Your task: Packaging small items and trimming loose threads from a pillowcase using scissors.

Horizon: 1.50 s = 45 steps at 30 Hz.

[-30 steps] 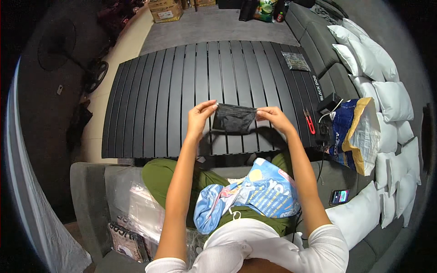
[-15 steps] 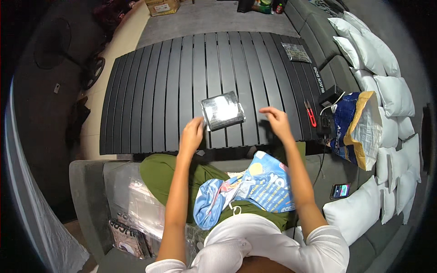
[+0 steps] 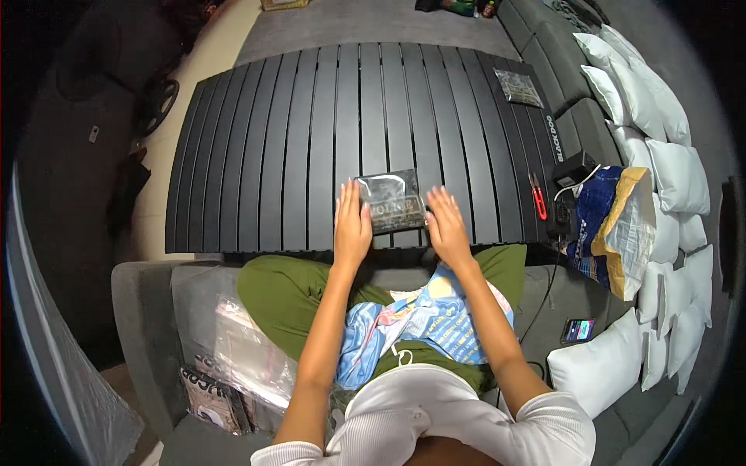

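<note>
A flat black packet in clear plastic film [image 3: 394, 200] lies on the black slatted table [image 3: 311, 132], near its front edge, with pale lettering facing up. My left hand [image 3: 353, 231] rests along the packet's left side, fingers straight and pointing away from me, at or touching its edge. On the other side my right hand [image 3: 447, 229] is open too, its fingers stretched out by the right edge. Neither hand is gripped around the packet. A light blue printed cloth [image 3: 435, 322] lies across my lap.
At the table's right are red-handled thread snips [image 3: 538, 197], another film-wrapped packet [image 3: 518, 87] and a black box [image 3: 573, 168] with cables. Beside it stands a blue and yellow bag [image 3: 622, 233]. White pillows [image 3: 594, 361] and a phone [image 3: 577, 331] lie on the sofa; clear plastic packages [image 3: 249, 346] lie left.
Both hands have come in flat against the packet's sides. The packet has turned a little and sits straighter, and its glare has faded so lettering shows.
</note>
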Motion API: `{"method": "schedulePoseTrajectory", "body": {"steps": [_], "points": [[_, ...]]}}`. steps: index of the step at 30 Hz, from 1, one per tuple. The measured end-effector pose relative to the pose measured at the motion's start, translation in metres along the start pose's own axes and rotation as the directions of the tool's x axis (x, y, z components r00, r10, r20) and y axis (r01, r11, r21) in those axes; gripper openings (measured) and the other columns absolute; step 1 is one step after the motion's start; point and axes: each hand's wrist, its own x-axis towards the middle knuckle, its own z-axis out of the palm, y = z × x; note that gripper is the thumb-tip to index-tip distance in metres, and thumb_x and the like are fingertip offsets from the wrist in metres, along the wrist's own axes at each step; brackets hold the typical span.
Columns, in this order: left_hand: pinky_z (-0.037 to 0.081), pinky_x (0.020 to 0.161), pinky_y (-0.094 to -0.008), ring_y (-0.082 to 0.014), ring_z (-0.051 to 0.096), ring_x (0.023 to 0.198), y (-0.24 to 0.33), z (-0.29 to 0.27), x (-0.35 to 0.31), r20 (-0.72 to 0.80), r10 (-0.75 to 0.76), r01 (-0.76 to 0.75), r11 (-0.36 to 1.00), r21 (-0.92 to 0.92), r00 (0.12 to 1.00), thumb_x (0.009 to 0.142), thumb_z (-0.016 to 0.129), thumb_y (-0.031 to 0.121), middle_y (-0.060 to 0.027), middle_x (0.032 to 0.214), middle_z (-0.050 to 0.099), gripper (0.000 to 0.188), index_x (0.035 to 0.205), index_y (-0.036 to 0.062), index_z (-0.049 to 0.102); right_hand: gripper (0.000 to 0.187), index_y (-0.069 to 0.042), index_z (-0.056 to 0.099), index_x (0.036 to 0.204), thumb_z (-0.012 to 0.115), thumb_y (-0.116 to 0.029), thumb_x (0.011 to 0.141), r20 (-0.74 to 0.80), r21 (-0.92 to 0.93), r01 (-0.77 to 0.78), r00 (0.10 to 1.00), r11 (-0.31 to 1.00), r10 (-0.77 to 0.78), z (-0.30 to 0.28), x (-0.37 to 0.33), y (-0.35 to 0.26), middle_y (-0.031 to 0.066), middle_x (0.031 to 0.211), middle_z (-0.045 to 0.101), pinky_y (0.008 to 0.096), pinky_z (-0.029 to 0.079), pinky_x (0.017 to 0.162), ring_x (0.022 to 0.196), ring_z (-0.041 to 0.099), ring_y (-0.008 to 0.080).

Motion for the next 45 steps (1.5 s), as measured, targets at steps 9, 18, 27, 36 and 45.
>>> {"method": "schedulePoseTrajectory", "body": {"steps": [9,18,27,36,45], "points": [[0.020,0.106,-0.0438,-0.0292,0.026,0.131,-0.005,0.038,0.014,0.052,0.030,-0.045,0.949,0.313,0.998,0.090,0.039,0.024,-0.0139,0.139,0.033,0.047,0.133,0.0061,0.038,0.046,-0.004,0.035,0.132,0.040,-0.019,0.089,0.130,-0.128,0.100,0.988,0.987,-0.083,0.058,0.045,-0.020,0.0145,0.139,0.032,0.0456,0.018,0.107,0.131,0.026,0.0300],[0.020,0.106,-0.0470,-0.0268,0.027,0.131,-0.008,0.046,0.014,0.054,0.004,-0.026,0.912,0.409,0.999,0.088,0.041,0.023,-0.0117,0.139,0.033,0.047,0.133,0.0093,0.039,0.048,-0.010,0.035,0.134,0.040,-0.021,0.087,0.189,-0.273,0.074,0.982,0.959,-0.022,0.059,0.045,-0.021,0.0100,0.141,0.030,0.0510,0.015,0.106,0.132,0.024,0.0279],[0.014,0.108,-0.0457,-0.0274,0.022,0.133,-0.007,0.043,0.017,0.104,0.000,-0.043,0.907,0.419,0.995,0.086,0.043,0.019,-0.0108,0.142,0.028,0.052,0.136,0.0091,0.033,0.049,-0.012,0.034,0.135,0.040,-0.024,0.088,0.184,-0.291,0.066,0.983,0.954,-0.012,0.060,0.047,-0.016,0.0091,0.143,0.028,0.0525,0.014,0.105,0.133,0.023,0.0277],[0.038,0.096,-0.0305,-0.0223,0.040,0.123,-0.042,-0.029,-0.006,0.258,-0.620,0.440,0.156,-0.885,0.741,0.086,0.040,0.001,-0.0126,0.139,0.032,0.049,0.134,0.0023,0.030,0.030,0.001,0.049,0.117,0.044,-0.004,0.087,-0.302,0.624,-0.317,0.745,0.714,0.594,0.038,0.006,-0.002,0.0115,0.110,0.055,0.0275,0.047,0.077,0.090,0.057,0.0182],[0.043,0.067,-0.0214,-0.0104,0.056,0.081,-0.030,-0.009,-0.014,0.274,-0.629,0.645,0.492,-0.584,0.728,0.082,0.060,0.017,-0.0042,0.091,0.062,0.040,0.116,-0.0018,0.050,0.035,-0.001,0.060,0.100,0.066,-0.025,0.075,0.352,0.628,-0.663,0.708,0.406,0.612,0.030,0.025,0.005,0.0004,0.073,0.059,0.0221,0.038,0.054,0.059,0.048,0.0068]]}}
